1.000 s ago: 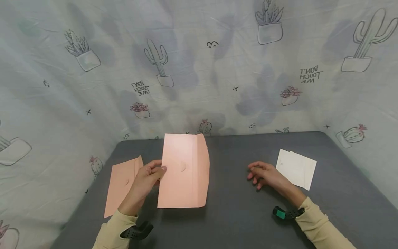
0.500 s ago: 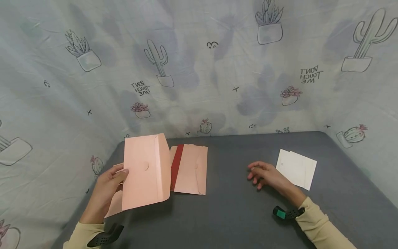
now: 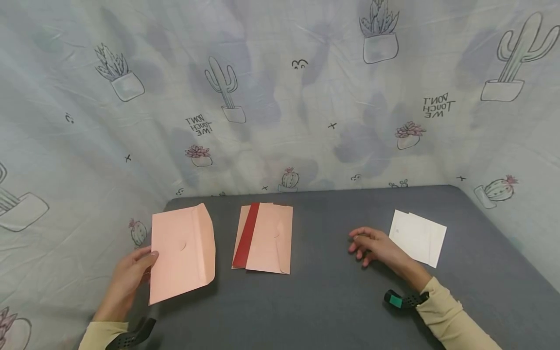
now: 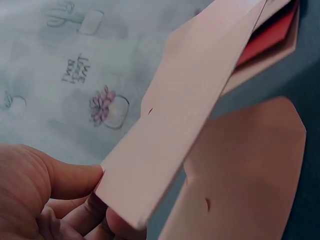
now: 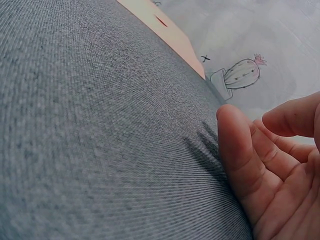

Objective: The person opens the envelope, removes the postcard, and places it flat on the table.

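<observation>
My left hand [image 3: 130, 274] pinches a pink envelope [image 3: 172, 257] by its left edge, thumb on top and fingers beneath. The envelope's flap stands unfolded on its right side. Below it, in the left wrist view, lies a second pink envelope [image 4: 250, 150], which the held one hides in the head view. Mid-table is a small pile with a pink envelope [image 3: 267, 248] on top and a red strip [image 3: 247, 238] showing at its left. On the table at the right rests my right hand [image 3: 378, 247], fingers loosely curled and holding nothing.
Two white, overlapping square pieces [image 3: 417, 238] that look like paper lie beyond the right hand. A dark grey cloth [image 3: 323, 291] covers the table. Behind it and at the sides hangs a pale curtain [image 3: 271, 97] printed with cacti.
My left hand has carried the pink envelope leftward and lower, over the one at the left. This uncovered the mid-table pile with the red strip. The right hand has stayed put.
</observation>
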Available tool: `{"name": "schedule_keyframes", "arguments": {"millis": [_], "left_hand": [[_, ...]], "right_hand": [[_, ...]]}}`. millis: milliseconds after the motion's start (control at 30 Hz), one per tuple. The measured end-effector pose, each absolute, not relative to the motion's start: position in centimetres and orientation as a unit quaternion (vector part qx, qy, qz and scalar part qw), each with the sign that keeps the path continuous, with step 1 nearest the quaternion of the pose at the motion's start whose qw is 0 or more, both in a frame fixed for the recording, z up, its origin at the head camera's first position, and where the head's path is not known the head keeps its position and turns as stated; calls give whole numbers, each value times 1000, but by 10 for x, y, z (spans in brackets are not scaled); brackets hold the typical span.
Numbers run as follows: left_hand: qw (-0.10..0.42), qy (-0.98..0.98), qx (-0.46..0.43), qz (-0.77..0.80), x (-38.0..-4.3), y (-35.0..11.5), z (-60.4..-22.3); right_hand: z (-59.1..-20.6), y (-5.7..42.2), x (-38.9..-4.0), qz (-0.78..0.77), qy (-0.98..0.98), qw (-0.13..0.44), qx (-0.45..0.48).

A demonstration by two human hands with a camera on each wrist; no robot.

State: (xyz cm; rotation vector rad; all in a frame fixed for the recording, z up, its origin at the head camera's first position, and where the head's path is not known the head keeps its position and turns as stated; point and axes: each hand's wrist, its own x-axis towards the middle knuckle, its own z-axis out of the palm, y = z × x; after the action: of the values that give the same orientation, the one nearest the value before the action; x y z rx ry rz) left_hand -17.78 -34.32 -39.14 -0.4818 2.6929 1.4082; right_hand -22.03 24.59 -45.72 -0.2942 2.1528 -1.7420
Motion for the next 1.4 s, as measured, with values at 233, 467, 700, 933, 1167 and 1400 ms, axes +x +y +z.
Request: {"name": "schedule_keyframes", "arguments": {"millis": [233,467,700,933,1167,1400], "left_hand": [[39,876,-186,444,-181,-352,-405],[59,875,-178,446,-183,-361,-412],[72,870,-189,450,-184,-362,-419],[75,874,-203,435,-184,-364,-424],[91,885,-207,406,-181,-363,-424],[123,923,-162,326,-181,-363,-419]], "right_hand": [[-458,244,-220,-616,760,180,-103],[-457,244,-220,-613,763,178,-106],[-458,243,-221,-614,761,178,-108],[-458,242,-220,-614,762,179,-102],[-458,242,-220,-611,765,177,-99],[-460,242,-221,-612,764,176,-104]]}}
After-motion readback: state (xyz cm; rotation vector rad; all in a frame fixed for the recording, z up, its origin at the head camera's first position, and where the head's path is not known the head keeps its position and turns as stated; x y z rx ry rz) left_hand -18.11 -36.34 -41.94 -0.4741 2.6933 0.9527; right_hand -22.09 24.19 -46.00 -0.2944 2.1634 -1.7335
